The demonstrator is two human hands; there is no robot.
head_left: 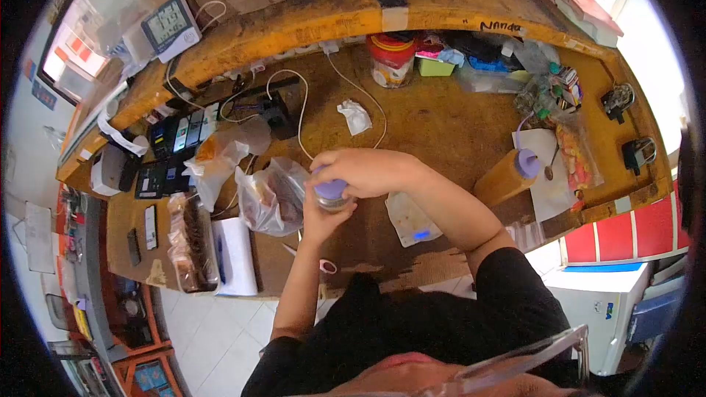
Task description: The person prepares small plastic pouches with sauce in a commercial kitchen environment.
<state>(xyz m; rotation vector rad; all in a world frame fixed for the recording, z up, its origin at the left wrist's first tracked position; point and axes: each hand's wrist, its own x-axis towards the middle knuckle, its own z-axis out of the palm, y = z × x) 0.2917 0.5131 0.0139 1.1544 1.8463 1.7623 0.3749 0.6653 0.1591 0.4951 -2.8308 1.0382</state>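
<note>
Above the wooden desk, a small clear jar with a purple lid [331, 190] is between my two hands. My right hand [364, 171] lies over the lid from above, its fingers curled round it. Around the jar's body from below are the fingers of my left hand [324, 219]. A clear plastic bag [273, 197] with something inside lies just left of the jar. To the right, a kitchen scale [412, 219] with a lit blue display sits partly behind my right forearm. Scissors with a pink handle [328, 267] rest near the desk's front edge.
A tall bottle with a purple lid [507, 176] stands at the right on the wooden desk [434, 121]. A crumpled tissue [355, 117] and a red-lidded jar [391, 61] are farther back. At left are phones [151, 227], a clear long container [193, 244] and white paper [235, 256].
</note>
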